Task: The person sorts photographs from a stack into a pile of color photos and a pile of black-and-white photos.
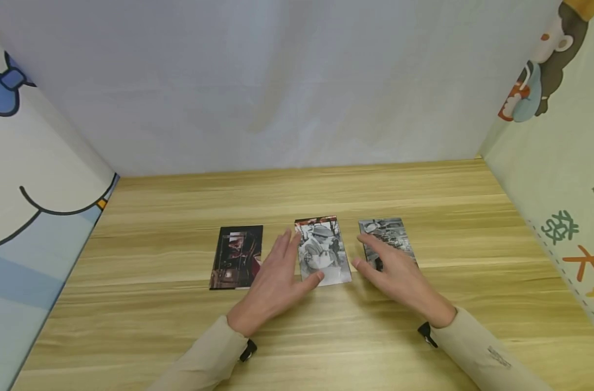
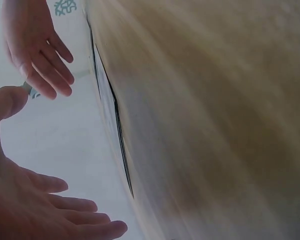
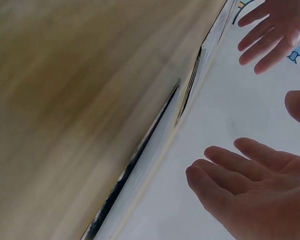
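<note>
Left hand [image 1: 277, 282], right hand [image 1: 399, 276]: spread, holding nothing.
Row: dark print [image 1: 235, 255], middle print [image 1: 321, 252], right print [image 1: 387, 234], roughly parallel to tabletop's [image 1: 179, 198] far edge.
Done: row laid out; remainder unclear.

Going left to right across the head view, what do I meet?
Blue bow → dark photo → middle photo → right photo → printed figure. The left hand and right hand overlap photos, so I leave them out.

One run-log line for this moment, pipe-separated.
left hand: open, hovers | right hand: open, hovers | dark rectangular printed card, two mostly grey rectangular printed cards: in a row on yellowish wood-grain table
</note>
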`<action>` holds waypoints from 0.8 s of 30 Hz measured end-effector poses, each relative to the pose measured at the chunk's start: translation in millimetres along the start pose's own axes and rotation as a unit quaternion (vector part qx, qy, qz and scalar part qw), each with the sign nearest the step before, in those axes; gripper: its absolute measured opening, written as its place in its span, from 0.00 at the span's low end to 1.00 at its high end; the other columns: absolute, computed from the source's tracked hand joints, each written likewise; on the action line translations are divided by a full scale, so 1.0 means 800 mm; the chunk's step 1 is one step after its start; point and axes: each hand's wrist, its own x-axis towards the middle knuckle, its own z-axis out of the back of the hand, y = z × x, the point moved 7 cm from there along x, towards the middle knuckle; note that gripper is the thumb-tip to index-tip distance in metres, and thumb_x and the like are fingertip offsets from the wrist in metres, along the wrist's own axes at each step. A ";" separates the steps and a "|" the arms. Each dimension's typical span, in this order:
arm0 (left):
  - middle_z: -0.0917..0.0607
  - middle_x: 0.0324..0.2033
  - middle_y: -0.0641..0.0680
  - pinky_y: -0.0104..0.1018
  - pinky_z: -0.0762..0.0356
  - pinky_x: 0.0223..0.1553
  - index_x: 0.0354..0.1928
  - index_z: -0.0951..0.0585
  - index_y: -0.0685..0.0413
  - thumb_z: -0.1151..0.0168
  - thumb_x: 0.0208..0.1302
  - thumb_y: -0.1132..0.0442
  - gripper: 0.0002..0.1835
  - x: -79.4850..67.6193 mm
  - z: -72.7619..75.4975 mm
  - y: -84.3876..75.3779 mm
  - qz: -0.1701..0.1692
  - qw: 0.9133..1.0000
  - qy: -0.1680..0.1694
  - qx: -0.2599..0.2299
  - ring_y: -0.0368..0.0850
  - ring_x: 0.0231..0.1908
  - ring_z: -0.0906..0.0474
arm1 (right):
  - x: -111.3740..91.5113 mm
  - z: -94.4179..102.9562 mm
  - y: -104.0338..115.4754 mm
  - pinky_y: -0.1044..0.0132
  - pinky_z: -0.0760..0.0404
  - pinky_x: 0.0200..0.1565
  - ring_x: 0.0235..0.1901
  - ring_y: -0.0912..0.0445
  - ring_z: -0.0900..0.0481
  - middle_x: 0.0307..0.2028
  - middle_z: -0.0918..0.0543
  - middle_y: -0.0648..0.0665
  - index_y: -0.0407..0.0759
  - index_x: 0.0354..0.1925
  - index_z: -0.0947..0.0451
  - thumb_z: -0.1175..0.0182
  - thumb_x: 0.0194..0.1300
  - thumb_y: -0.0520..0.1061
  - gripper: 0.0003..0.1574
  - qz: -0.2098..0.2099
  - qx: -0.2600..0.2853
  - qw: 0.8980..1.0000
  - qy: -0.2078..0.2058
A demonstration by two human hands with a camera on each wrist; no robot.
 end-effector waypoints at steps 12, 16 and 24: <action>0.45 0.78 0.71 0.63 0.45 0.74 0.81 0.46 0.61 0.39 0.67 0.35 0.53 0.005 -0.012 0.012 0.020 0.999 0.048 0.008 0.67 0.78 0.50 | 0.011 -0.021 0.002 0.37 0.34 0.70 0.70 0.33 0.33 0.71 0.30 0.29 0.33 0.73 0.33 0.41 0.76 0.58 0.41 -0.006 -0.013 0.999 0.031; 0.42 0.77 0.71 0.61 0.46 0.75 0.81 0.45 0.63 0.38 0.68 0.36 0.53 0.007 -0.015 0.013 0.020 0.998 0.054 0.010 0.67 0.77 0.48 | 0.015 -0.028 0.002 0.37 0.36 0.71 0.71 0.33 0.34 0.72 0.31 0.29 0.33 0.74 0.34 0.42 0.75 0.60 0.43 -0.012 -0.011 0.999 0.042; 0.37 0.76 0.67 0.58 0.46 0.76 0.80 0.44 0.64 0.37 0.68 0.38 0.52 0.010 -0.019 0.013 0.010 0.998 0.062 0.021 0.68 0.75 0.44 | 0.024 -0.038 0.007 0.37 0.34 0.70 0.69 0.33 0.32 0.71 0.29 0.30 0.32 0.75 0.36 0.43 0.76 0.60 0.44 -0.014 -0.010 0.998 0.068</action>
